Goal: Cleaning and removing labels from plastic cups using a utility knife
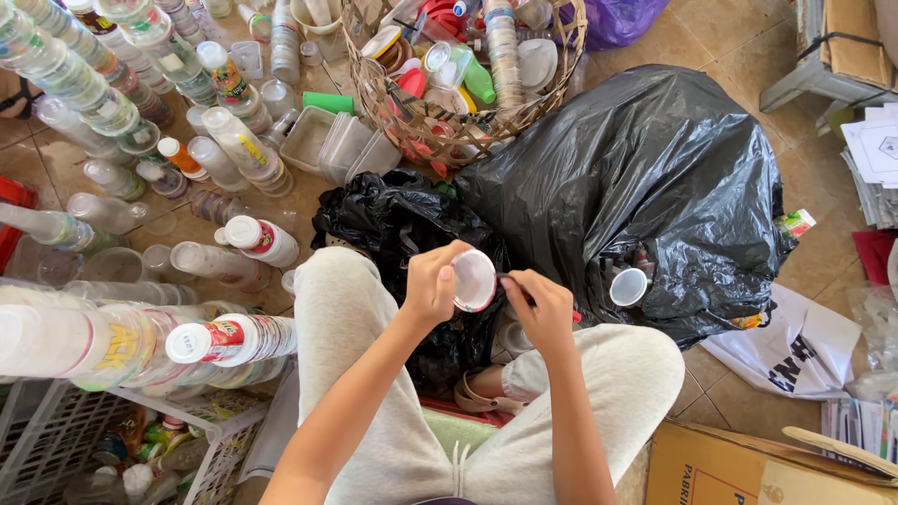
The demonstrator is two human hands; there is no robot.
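1. At the centre of the frame the left hand (432, 285) pinches a small white plastic cup (474, 280) by its rim, mouth turned toward the camera, held in the air above the person's lap.

2. The right hand (544, 309) sits just beside the cup with its fingers pressed together on something thin and dark — too small to tell what it is — whose tip reaches the cup's edge.

3. The cup is thin-walled and held only at the rim; a hard squeeze could likely buckle it, or it could slip down into the small black bag (402, 224) just beyond the knees.

4. If the thin thing is pointed, a slip off the smooth rim would send it toward the left thumb — the two hands are nearly touching.

5. Stacked clear cups (103, 341) lie in long rows at the left of the frame, close to the left elbow; a wide swing of that arm could roll them off the white crate (56, 430).

6. The large black bag (645, 178), right of centre, gapes with another cup (628, 286) at its mouth — a knee nudge might tip it out onto the tiled floor (730, 393).
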